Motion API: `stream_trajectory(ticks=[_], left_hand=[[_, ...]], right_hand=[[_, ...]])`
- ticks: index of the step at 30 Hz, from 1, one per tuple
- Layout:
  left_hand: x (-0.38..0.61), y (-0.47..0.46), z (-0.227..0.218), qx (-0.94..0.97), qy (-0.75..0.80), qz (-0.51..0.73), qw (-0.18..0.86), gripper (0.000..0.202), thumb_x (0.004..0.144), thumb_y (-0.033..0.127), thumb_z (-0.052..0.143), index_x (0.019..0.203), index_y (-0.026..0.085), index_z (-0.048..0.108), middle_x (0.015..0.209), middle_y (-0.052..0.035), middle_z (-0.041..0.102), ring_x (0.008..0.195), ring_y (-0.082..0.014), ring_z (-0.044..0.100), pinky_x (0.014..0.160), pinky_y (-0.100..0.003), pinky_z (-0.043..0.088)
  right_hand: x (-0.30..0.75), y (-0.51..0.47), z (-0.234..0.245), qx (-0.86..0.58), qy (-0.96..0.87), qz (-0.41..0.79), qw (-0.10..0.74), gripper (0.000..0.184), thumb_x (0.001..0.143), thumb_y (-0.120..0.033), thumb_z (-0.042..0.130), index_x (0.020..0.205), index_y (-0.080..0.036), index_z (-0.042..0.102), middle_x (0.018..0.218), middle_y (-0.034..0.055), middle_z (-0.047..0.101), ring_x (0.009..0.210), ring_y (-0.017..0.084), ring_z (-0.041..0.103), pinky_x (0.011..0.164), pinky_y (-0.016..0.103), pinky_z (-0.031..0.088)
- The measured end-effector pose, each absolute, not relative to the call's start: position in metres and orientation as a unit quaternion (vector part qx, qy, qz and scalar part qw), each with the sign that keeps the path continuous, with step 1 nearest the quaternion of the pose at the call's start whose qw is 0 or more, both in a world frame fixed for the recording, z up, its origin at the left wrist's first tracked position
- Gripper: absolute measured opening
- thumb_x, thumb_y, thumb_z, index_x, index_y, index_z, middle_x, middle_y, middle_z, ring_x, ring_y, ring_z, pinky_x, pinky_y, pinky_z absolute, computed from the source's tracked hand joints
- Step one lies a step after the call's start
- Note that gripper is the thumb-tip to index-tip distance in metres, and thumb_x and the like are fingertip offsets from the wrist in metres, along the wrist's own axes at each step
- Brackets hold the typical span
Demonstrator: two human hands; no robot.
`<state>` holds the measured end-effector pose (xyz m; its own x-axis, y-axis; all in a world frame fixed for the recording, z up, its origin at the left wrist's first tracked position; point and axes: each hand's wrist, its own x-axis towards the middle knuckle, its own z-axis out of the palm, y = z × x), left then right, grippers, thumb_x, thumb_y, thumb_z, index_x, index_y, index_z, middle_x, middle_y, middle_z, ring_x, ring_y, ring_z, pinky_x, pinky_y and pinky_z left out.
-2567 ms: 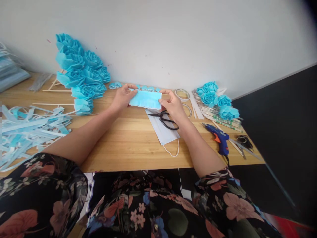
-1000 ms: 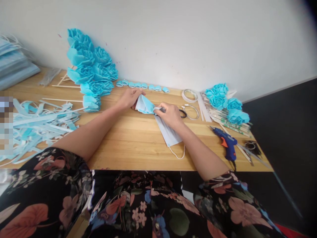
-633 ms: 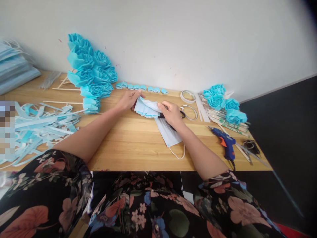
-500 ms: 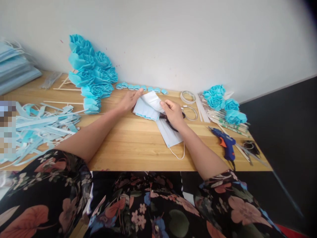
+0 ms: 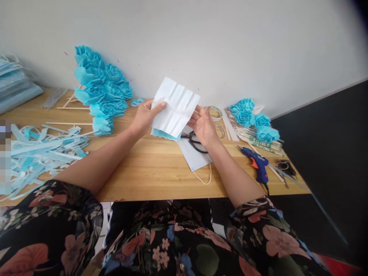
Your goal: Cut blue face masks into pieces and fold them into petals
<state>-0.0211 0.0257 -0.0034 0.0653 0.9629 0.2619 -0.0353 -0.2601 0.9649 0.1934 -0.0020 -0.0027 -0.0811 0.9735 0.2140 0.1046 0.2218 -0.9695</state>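
Observation:
My left hand (image 5: 146, 117) pinches the left edge of a pleated face mask sheet (image 5: 175, 109), thumb on its white side. The sheet is held up at a tilt, with no ear loops showing on it. At its right edge is my right hand (image 5: 204, 124), fingers apart and partly hidden behind the sheet; whether they touch it I cannot tell. Under the sheet, a light blue stack of mask pieces (image 5: 165, 134) shows in part. Black-handled scissors (image 5: 197, 142) lie on a face mask (image 5: 195, 157) with a white ear loop, below my right hand.
Blue fabric roses (image 5: 105, 84) are piled at back left, beside cut strips (image 5: 48, 145) and a stack of masks (image 5: 17, 86). On the right lie tape rolls (image 5: 215, 112), more roses (image 5: 247, 111) and a blue glue gun (image 5: 258, 163). A wall closes off the back.
The sheet has been lifted off the stack and opened out flat in my left hand. My right hand has loosened from its pinch, and its fingers have spread.

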Motion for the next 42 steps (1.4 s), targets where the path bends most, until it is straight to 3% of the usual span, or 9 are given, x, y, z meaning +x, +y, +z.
stream_trajectory(ticks=[3,7,11,15,22,32,39,42], left_hand=[[-0.016,0.022,-0.005,0.56,0.402,0.548,0.474,0.048,0.075,0.063,0.072,0.085,0.017,0.064,0.072,-0.0045,0.066,0.067,-0.0186,0.063,0.052,-0.026,0.045],[-0.01,0.014,-0.005,0.569,0.382,0.512,0.517,0.05,0.071,0.063,0.075,0.09,0.017,0.067,0.077,-0.0057,0.069,0.068,-0.0199,0.064,0.054,-0.027,0.049],[-0.004,0.007,-0.002,0.589,0.369,0.522,0.494,0.048,0.074,0.063,0.073,0.086,0.016,0.066,0.082,-0.0041,0.068,0.074,-0.0181,0.062,0.06,-0.026,0.049],[0.002,0.002,-0.003,0.597,0.423,0.552,0.4,0.044,0.087,0.059,0.059,0.074,0.017,0.058,0.072,-0.0016,0.059,0.073,-0.0161,0.056,0.058,-0.025,0.041],[0.011,-0.008,-0.005,0.595,0.455,0.574,0.33,0.035,0.093,0.053,0.054,0.086,0.019,0.059,0.077,-0.0013,0.06,0.081,-0.0186,0.057,0.066,-0.026,0.041],[0.011,0.003,-0.002,0.546,0.434,0.576,0.426,0.035,0.091,0.052,0.058,0.088,0.017,0.062,0.078,-0.0016,0.064,0.077,-0.016,0.059,0.06,-0.023,0.043],[0.007,0.005,-0.009,0.525,0.397,0.548,0.516,0.043,0.085,0.06,0.063,0.085,0.018,0.062,0.078,-0.0035,0.067,0.076,-0.0173,0.063,0.06,-0.025,0.05],[0.004,0.004,-0.007,0.536,0.372,0.533,0.538,0.047,0.082,0.064,0.064,0.093,0.018,0.064,0.084,-0.0054,0.069,0.083,-0.0202,0.067,0.065,-0.028,0.053]], right_hand=[[0.191,-0.004,-0.006,-0.461,-0.613,0.438,0.469,0.074,0.08,-0.087,0.037,0.112,-0.026,0.063,0.099,0.0067,0.07,0.092,0.021,0.065,0.077,0.034,0.054],[0.189,-0.005,-0.012,-0.494,-0.591,0.392,0.504,0.059,0.08,-0.078,0.053,0.095,-0.022,0.062,0.086,0.0038,0.066,0.079,0.018,0.06,0.068,0.031,0.051],[0.19,-0.008,-0.008,-0.526,-0.597,0.299,0.527,0.051,0.086,-0.071,0.052,0.072,-0.022,0.046,0.065,-0.0027,0.042,0.062,0.012,0.043,0.057,0.027,0.037],[0.185,-0.017,0.001,-0.521,-0.621,0.204,0.548,0.056,0.089,-0.068,0.05,0.064,-0.023,0.028,0.063,-0.0041,0.027,0.059,0.011,0.03,0.057,0.028,0.029],[0.175,-0.024,0.004,-0.569,-0.592,0.115,0.56,0.056,0.091,-0.072,0.04,0.067,-0.024,0.024,0.064,-0.0033,0.024,0.063,0.013,0.03,0.06,0.029,0.033],[0.179,-0.018,0.006,-0.578,-0.603,0.08,0.544,0.056,0.094,-0.073,0.03,0.067,-0.024,0.024,0.064,-0.0023,0.023,0.063,0.013,0.034,0.06,0.03,0.034],[0.183,-0.017,0.003,-0.575,-0.593,0.109,0.552,0.056,0.094,-0.069,0.039,0.065,-0.024,0.024,0.063,-0.0028,0.025,0.063,0.013,0.033,0.061,0.029,0.035],[0.183,-0.018,0.002,-0.575,-0.592,0.115,0.552,0.056,0.093,-0.07,0.041,0.065,-0.024,0.022,0.063,-0.0032,0.024,0.062,0.013,0.032,0.06,0.029,0.033]])
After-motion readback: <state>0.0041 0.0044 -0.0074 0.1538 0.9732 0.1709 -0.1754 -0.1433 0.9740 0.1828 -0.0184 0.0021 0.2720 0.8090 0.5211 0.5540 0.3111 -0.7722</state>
